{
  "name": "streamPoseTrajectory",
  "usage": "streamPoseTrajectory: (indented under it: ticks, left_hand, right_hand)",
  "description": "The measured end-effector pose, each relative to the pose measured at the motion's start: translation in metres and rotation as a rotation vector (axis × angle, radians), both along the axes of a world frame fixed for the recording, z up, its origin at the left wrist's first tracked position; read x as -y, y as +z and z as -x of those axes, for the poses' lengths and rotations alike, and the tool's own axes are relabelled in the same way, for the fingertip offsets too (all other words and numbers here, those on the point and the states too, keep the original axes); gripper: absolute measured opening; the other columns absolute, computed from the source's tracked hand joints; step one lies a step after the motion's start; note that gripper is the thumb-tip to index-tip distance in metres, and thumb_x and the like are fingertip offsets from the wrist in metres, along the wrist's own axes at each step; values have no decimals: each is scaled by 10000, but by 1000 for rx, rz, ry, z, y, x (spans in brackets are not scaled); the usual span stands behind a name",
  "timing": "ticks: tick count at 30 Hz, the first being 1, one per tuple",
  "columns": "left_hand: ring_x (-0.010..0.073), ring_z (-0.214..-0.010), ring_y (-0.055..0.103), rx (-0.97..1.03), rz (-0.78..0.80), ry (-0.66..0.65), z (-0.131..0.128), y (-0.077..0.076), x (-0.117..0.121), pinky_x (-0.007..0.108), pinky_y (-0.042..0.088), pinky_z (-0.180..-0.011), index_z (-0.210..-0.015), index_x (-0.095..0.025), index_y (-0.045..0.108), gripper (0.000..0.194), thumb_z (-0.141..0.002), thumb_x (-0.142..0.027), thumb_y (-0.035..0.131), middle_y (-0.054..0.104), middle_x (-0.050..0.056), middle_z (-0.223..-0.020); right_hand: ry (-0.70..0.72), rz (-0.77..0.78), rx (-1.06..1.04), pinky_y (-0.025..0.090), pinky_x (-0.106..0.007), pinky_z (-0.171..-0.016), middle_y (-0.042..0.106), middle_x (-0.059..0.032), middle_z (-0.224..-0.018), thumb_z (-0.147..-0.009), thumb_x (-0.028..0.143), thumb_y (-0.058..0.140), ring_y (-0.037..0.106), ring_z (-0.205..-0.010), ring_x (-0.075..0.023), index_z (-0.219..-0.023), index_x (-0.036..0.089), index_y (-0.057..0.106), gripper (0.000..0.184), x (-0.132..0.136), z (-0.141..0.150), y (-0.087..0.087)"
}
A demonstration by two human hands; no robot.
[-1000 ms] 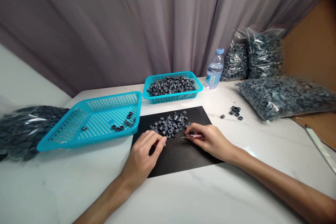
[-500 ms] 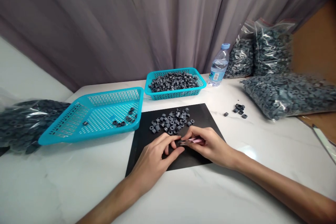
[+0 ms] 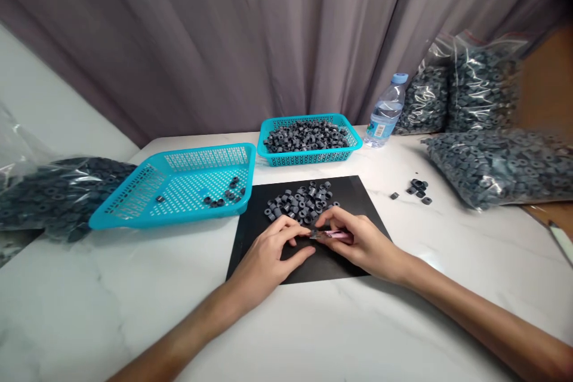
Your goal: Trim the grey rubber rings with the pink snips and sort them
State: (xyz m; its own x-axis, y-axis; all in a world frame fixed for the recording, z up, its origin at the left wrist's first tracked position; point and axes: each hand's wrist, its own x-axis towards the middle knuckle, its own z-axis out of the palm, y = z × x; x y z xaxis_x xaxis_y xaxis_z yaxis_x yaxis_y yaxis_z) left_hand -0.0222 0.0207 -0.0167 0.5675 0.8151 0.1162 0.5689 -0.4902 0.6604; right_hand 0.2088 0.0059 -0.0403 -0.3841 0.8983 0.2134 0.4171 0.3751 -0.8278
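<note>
My right hand [image 3: 364,245] is closed around a small pink utility knife [image 3: 338,234], its metal tip pointing left. A small grey ring [image 3: 314,232] is by the knife tip, partly hidden by fingers. My left hand [image 3: 273,250] reaches in from the other side; its index fingertip appears to touch the ring, while the thumb lies apart, lower on the black mat [image 3: 326,265]. Just behind both hands, a pile of similar grey rings [image 3: 302,200] covers part of the mat.
A blue basket [image 3: 172,221] with several rings stands left; another blue basket [image 3: 308,158], full of rings, is at the back. A water bottle [image 3: 385,113], loose rings [image 3: 418,187] and a filled plastic bag [image 3: 501,170] are on the right. Another filled bag [image 3: 85,191] lies far left.
The view has shifted, so the table things appear farther right. My left thumb and index finger are a little farther apart, and the ring sits nearer my right fingers. The knife stays in my right hand.
</note>
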Motion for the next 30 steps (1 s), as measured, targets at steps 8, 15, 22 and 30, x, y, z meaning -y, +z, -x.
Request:
streamPoseTrajectory:
  ticks: [8, 15, 22, 30]
  left_hand:
    - [190, -909, 665, -38, -66, -49, 0, 6, 1, 272, 567, -706, -1193, -308, 728, 254, -961, -300, 627, 671, 38, -1118]
    - [158, -834, 641, -35, -61, -16, 1, 3, -1, 276, 571, -754, -1226, -326, 716, 268, -977, -318, 618, 657, 28, -1127]
    - [182, -895, 664, -82, -126, -42, 0, 5, 2, 326, 589, -839, -1225, -302, 708, 272, -967, -308, 621, 644, 46, -1171]
    - [254, -1227, 581, -179, -248, -186, 0, 4, 5, 444, 482, -1082, -1387, -285, 603, 402, -987, -324, 613, 618, 74, -1335]
  right_hand:
    - [7, 8, 3, 319, -239, -556, 474, 52, -686, -941, 278, 598, 413, -579, -116, -1077, 220, 628, 151, -3, -1, 1]
    - [94, 196, -53, 296, -235, -536, 378, 73, -674, -922, 359, 669, 351, -582, -107, -1140, 216, 655, 261, -5, -6, 9]
    - [-41, 160, -103, 375, -250, -609, 575, 12, -778, -994, 425, 545, 475, -675, -136, -1035, 196, 648, 254, -11, -21, 7]
    - [70, 324, -72, 420, -257, -656, 632, -11, -849, -925, 530, 631, 527, -739, -152, -984, 177, 687, 362, -22, -40, 9]
